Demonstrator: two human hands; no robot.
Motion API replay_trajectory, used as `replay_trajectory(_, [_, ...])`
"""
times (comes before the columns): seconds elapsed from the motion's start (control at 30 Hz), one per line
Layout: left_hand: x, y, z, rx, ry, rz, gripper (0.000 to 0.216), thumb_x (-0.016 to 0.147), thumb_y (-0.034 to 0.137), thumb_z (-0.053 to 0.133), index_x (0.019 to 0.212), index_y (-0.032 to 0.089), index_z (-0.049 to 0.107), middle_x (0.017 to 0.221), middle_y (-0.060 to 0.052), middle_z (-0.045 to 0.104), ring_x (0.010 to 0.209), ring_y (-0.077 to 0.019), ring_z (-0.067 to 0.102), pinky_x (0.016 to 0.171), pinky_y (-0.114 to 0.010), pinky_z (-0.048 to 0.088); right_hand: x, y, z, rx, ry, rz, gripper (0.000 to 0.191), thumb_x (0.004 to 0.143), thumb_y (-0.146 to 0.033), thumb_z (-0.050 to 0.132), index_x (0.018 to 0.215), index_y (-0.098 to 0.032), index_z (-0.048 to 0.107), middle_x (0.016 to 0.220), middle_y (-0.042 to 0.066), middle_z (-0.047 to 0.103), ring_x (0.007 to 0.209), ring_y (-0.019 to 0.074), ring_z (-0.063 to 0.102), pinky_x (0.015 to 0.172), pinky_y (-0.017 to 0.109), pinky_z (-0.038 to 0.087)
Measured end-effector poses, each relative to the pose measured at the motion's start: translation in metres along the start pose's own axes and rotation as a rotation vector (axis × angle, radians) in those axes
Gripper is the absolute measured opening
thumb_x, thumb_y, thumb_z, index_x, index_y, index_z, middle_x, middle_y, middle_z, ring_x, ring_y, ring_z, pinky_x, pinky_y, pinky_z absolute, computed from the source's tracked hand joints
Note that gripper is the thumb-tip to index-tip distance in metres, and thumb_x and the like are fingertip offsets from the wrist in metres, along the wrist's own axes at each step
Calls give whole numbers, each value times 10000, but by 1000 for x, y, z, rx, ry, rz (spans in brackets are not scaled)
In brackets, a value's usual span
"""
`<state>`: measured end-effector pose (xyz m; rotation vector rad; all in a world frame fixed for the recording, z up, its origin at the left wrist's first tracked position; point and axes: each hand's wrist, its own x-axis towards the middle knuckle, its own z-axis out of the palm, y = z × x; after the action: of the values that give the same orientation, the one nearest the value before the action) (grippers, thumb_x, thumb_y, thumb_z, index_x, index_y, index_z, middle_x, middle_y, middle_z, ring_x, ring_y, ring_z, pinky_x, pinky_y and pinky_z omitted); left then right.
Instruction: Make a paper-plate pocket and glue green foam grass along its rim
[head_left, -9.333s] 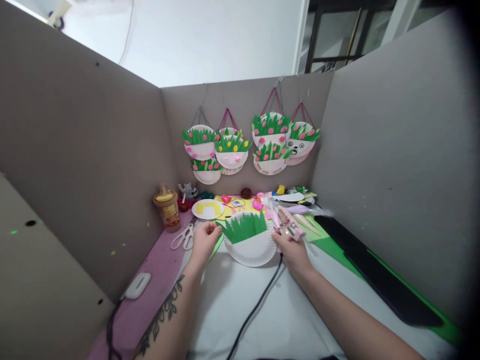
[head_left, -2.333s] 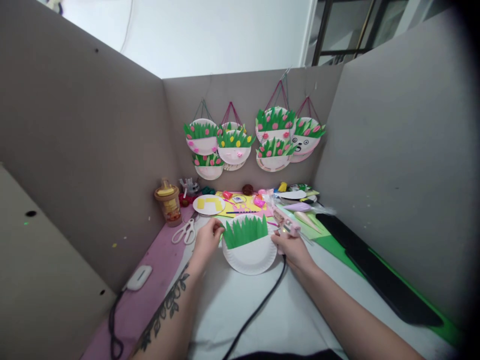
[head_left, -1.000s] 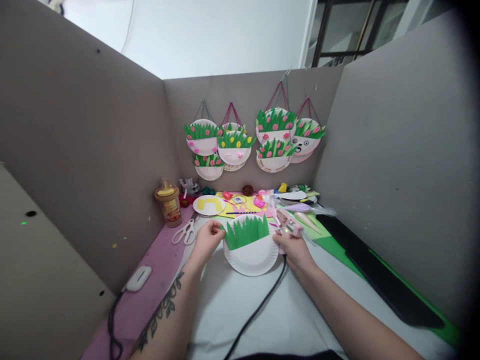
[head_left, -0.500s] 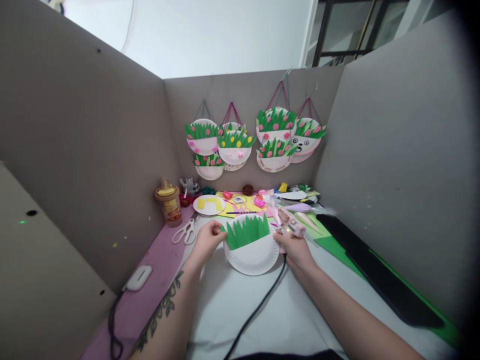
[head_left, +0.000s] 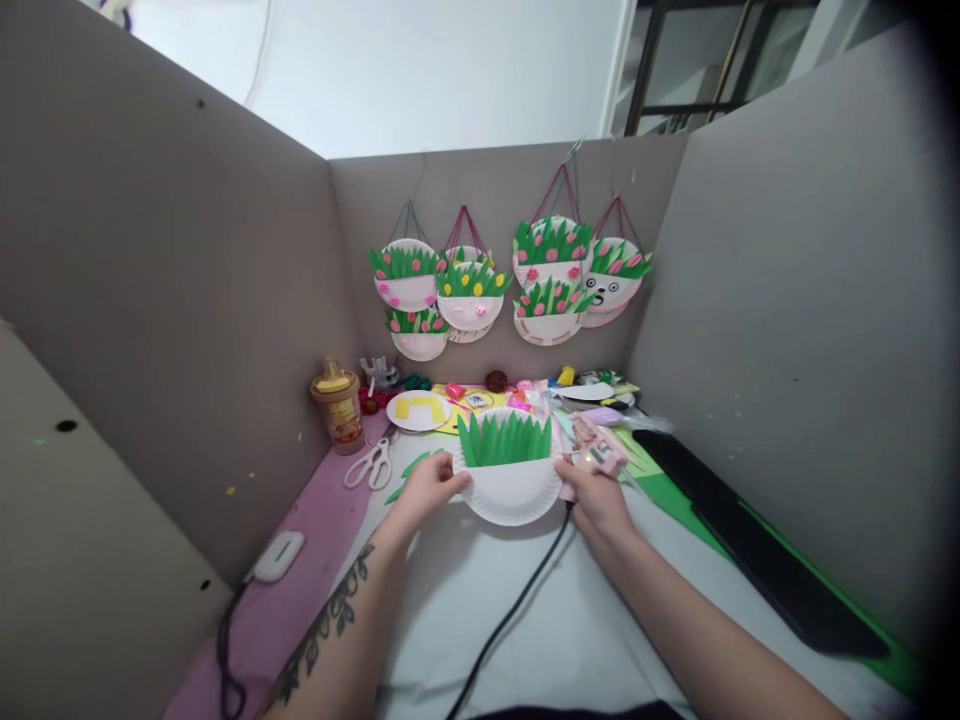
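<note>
A white paper plate (head_left: 512, 492) with a strip of green paper grass (head_left: 504, 438) stuck in its top sits in front of me, tilted up. My left hand (head_left: 425, 490) grips the plate's left rim with closed fingers. My right hand (head_left: 596, 494) touches the plate's right rim and is closed on a pink glue gun (head_left: 598, 452), whose black cord (head_left: 511, 615) runs back toward me.
Finished plate baskets (head_left: 469, 290) hang on the back wall. Scissors (head_left: 369, 466), a plate with yellow paper (head_left: 418, 409), an orange cup (head_left: 337, 408), a white device (head_left: 277, 554), small craft scraps and green paper (head_left: 667, 495) lie around. Cardboard walls enclose three sides.
The plate has been lifted and shifted slightly right and farther away. My left hand slid from the grass edge down to the plate's rim, uncovering a green scrap on the table.
</note>
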<state>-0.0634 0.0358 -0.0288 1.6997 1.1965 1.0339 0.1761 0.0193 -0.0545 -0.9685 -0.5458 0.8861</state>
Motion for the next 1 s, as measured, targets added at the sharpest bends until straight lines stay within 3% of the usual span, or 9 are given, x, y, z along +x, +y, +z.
replay_trajectory(0.23, [0,7,-4,111,159,138,130,723,286,607,706,161,640,657,1,632,644,-141,566,609,-226,430,-9,-13,4,32,3,-15,414,452,-229,839,815,-180,646,772,-2,668,671,141,614,563,234,485])
replay_trajectory(0.4, [-6,11,-5,224,351,360,185,802,225,547,890,208,709,908,-51,716,851,-187,644,799,-290,483,-14,-19,-1,-67,-126,-152,361,573,-360,803,848,-162,679,597,-39,550,500,73,430,465,208,346])
replay_trajectory(0.57, [-9,11,-6,272,378,448,272,803,130,512,958,221,716,990,-62,721,940,-204,662,876,-336,501,-17,-21,-5,-201,-128,-220,432,607,-453,751,932,-172,697,678,4,626,518,97,427,487,235,340])
replay_trajectory(0.73, [-9,9,-6,331,389,504,312,798,100,501,979,227,721,994,-58,724,955,-205,667,903,-347,506,-19,-21,-5,-243,-73,-232,449,613,-433,730,980,-176,699,713,13,654,539,111,450,491,234,328])
replay_trajectory(1.0, [-10,9,-5,406,399,518,369,781,63,487,1023,224,714,1010,-66,721,954,-211,668,894,-339,511,-24,-24,-6,-272,-110,-271,420,641,-422,729,990,-190,709,805,19,665,565,102,459,518,231,360])
